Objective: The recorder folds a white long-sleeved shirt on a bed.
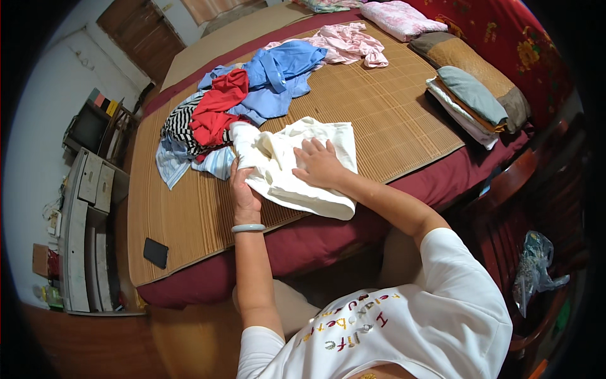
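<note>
A white garment (309, 188) lies partly bunched on the bamboo mat (372, 107) near the bed's front edge; its exact kind is unclear. My left hand (245, 192), with a pale bangle on the wrist, is closed on the garment's left edge. Flat on top of the cloth rests my right hand (319, 165), fingers spread and holding nothing. Just beyond the left hand is a heap of loose clothes: a red garment (218, 107), a black-and-white striped one (180, 121) and blue ones (278, 72).
A folded stack of clothes (470, 104) sits at the right edge of the mat, beside a brown pillow (473, 69). Pink cloth (353, 44) lies at the far side. A dark phone (155, 252) is at the near left corner. A wooden chair (505, 183) stands at right.
</note>
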Demonstrator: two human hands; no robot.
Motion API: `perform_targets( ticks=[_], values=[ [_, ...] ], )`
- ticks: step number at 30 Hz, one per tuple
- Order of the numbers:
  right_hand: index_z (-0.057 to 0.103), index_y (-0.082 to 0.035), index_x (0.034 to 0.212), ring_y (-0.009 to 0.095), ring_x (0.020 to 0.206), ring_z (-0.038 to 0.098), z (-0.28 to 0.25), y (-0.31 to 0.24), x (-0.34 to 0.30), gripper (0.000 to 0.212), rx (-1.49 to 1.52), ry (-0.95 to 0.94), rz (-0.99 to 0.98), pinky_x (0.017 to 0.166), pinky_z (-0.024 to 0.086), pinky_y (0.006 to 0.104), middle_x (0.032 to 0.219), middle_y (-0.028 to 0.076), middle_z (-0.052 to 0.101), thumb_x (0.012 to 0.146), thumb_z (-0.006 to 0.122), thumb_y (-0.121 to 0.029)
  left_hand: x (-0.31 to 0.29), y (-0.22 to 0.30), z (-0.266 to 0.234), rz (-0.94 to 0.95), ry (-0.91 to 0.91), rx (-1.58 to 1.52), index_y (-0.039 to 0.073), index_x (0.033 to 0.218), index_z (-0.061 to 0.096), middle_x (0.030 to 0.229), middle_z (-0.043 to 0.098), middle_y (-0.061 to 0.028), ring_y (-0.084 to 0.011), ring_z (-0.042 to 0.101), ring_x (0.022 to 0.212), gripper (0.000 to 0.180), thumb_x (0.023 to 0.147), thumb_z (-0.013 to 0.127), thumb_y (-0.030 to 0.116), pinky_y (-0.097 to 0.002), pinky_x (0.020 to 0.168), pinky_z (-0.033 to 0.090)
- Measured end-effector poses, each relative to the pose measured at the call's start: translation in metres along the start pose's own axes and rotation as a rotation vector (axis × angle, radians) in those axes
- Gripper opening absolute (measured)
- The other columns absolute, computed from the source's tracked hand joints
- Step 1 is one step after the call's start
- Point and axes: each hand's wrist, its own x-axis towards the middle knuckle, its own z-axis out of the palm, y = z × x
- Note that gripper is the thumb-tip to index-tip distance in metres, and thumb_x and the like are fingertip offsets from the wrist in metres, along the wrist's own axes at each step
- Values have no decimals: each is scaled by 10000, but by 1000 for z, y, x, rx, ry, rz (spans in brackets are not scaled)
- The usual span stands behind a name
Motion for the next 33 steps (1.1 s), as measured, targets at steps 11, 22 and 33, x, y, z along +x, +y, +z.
perform_targets(
  ticks=[11,22,33],
  values=[
    [562,-23,1412,293,1213,638,-20,88,31,665,1116,-310,-282,989,543,437,1352,176,633,976,568,-525,-56,-39,89,376,-772,1163,85,904,550,1498,531,-188,-426,445,1409,256,762,754,149,-548,1219,284],
    [708,-39,1200,376,991,710,-98,70,12,524,185,-164,-43,859,551,464,1070,214,737,883,734,-456,-95,-78,110,443,-860,1654,87,1141,572,1421,568,-155,-375,484,1381,426,763,755,161,-554,1162,357],
    [734,-53,978,388,859,699,-43,113,13,303,252,195,274,738,534,464,925,189,734,891,727,-343,-100,-61,105,341,-1005,1263,94,1311,650,1339,640,-168,-356,568,1296,447,881,734,183,-474,1146,409]
  ],
)
